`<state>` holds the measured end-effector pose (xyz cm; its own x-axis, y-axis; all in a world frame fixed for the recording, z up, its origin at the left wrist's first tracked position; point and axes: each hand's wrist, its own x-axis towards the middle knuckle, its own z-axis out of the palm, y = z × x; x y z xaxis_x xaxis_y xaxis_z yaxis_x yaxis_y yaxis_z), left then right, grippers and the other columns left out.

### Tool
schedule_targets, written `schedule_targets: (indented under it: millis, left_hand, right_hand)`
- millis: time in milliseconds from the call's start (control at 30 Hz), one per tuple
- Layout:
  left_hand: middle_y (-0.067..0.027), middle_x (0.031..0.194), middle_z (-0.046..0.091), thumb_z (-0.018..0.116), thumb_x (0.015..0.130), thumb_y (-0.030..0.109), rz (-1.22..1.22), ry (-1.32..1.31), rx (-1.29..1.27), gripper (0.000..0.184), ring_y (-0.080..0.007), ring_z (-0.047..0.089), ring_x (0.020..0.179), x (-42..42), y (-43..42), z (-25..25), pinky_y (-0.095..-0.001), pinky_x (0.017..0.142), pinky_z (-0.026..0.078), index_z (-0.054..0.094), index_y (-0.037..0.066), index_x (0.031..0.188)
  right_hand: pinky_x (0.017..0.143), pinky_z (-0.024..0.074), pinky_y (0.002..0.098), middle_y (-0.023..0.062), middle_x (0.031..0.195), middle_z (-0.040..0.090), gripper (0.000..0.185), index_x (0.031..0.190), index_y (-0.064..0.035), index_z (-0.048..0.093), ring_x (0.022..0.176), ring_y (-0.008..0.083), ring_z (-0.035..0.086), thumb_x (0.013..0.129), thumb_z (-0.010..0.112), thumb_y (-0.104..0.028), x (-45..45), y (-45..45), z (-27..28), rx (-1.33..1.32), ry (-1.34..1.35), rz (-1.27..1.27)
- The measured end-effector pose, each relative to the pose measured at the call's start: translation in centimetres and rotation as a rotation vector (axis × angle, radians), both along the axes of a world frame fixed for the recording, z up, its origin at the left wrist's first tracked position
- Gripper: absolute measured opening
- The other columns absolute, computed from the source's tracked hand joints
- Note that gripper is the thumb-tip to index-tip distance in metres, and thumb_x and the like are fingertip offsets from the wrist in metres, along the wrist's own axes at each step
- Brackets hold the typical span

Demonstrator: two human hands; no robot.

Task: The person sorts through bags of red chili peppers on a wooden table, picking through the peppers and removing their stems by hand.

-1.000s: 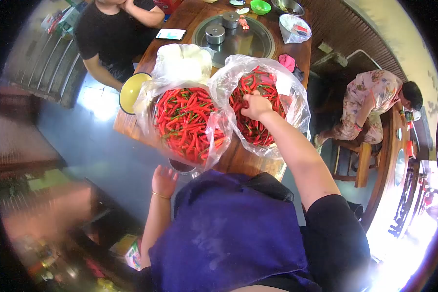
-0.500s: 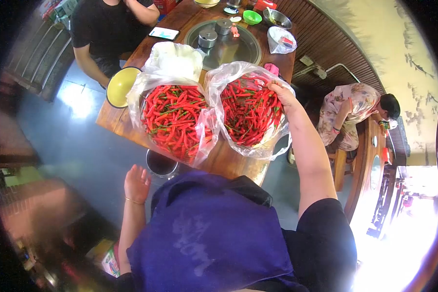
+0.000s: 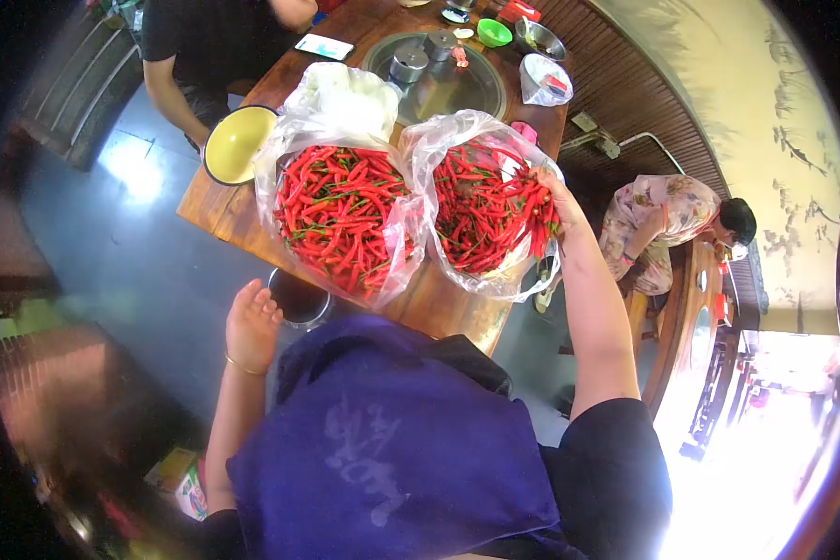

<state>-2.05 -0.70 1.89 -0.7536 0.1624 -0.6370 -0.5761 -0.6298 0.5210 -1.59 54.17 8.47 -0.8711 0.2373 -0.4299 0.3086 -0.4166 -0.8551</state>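
My right hand (image 3: 556, 200) is at the right side of a clear plastic bag (image 3: 450, 127), with its fingers closed on a bunch of red chili peppers (image 3: 538, 224). More red chilies (image 3: 476, 205) with green stems lie in that bag. Just to its left stands a second clear bag (image 3: 267, 177), full of red chilies (image 3: 341, 210). My left hand (image 3: 254, 322) hangs off the table's near side, fingers loosely bent and apart, holding nothing. Close to it, below the table edge, is a dark round container (image 3: 299, 297).
The wooden table (image 3: 217, 213) carries a yellow bowl (image 3: 238, 145), a round metal plate (image 3: 448, 89), a phone (image 3: 325, 47) and a green bowl (image 3: 494, 34). A person in black (image 3: 205, 47) is at the far left; another person (image 3: 663, 224) sits at the right.
My right hand has drawn slightly right and down, and a bunch of chilies now shows gathered in it. My left hand has risen slightly and its fingers have bent more.
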Motion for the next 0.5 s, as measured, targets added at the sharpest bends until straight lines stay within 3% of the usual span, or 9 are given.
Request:
schedule_targets:
  millis: [100, 267, 367, 433, 500]
  left_hand:
    - [-0.0017, 0.085, 0.056, 0.057, 0.093, 0.025, -0.025, -0.001, -0.016, 0.025, -0.0136, 0.052, 0.074, -0.5, 1.2, 2.4, -0.0284, 0.068, 0.045, 0.055, 0.008, 0.111]
    - [-0.0007, 0.083, 0.059, 0.059, 0.093, 0.023, -0.113, 0.157, -0.056, 0.019, -0.0126, 0.055, 0.072, -1.4, 2.5, 3.9, -0.0275, 0.067, 0.046, 0.057, 0.009, 0.107]
    - [-0.0024, 0.087, 0.062, 0.057, 0.094, 0.022, -0.141, 0.225, -0.026, 0.021, -0.0139, 0.057, 0.075, -1.5, 3.0, 4.3, -0.0288, 0.07, 0.048, 0.057, 0.008, 0.109]
    - [-0.0047, 0.092, 0.063, 0.056, 0.095, 0.022, -0.168, 0.247, 0.03, 0.024, -0.0156, 0.059, 0.079, -1.7, 3.4, 4.7, -0.0305, 0.073, 0.049, 0.056, 0.005, 0.113]
    - [-0.0076, 0.099, 0.064, 0.054, 0.096, 0.021, -0.202, 0.261, 0.095, 0.029, -0.0179, 0.061, 0.084, -1.8, 4.0, 5.5, -0.0328, 0.078, 0.051, 0.055, 0.003, 0.118]
  right_hand:
    - [0.09, 0.0506, 0.0369, 0.0067, 0.102, 0.064, 0.029, 0.101, -0.0085, 0.06, 0.099, 0.0202, 0.061, 0.082, 0.071, -0.026, 0.4, -1.5, 2.3, -0.012, 0.081, 0.092]
    - [0.092, 0.049, 0.0361, 0.0078, 0.106, 0.062, 0.031, 0.1, -0.0066, 0.058, 0.103, 0.0197, 0.059, 0.081, 0.072, -0.026, 1.3, -1.3, 5.6, 0.063, 0.111, 0.194]
    - [0.074, 0.0538, 0.0273, 0.0072, 0.106, 0.058, 0.037, 0.103, -0.0067, 0.051, 0.089, 0.0162, 0.062, 0.083, 0.071, -0.031, 1.6, -3.2, 9.7, 0.153, 0.162, 0.287]
    - [0.085, 0.0531, 0.0333, 0.0099, 0.113, 0.057, 0.041, 0.099, -0.0081, 0.05, 0.092, 0.0191, 0.062, 0.08, 0.075, -0.034, 1.2, -4.6, 12.4, 0.117, 0.116, 0.338]
    - [0.087, 0.0516, 0.0333, 0.0118, 0.112, 0.06, 0.041, 0.099, -0.0063, 0.054, 0.097, 0.0188, 0.06, 0.077, 0.077, -0.031, 0.4, -7.9, 14.4, 0.112, 0.212, 0.349]
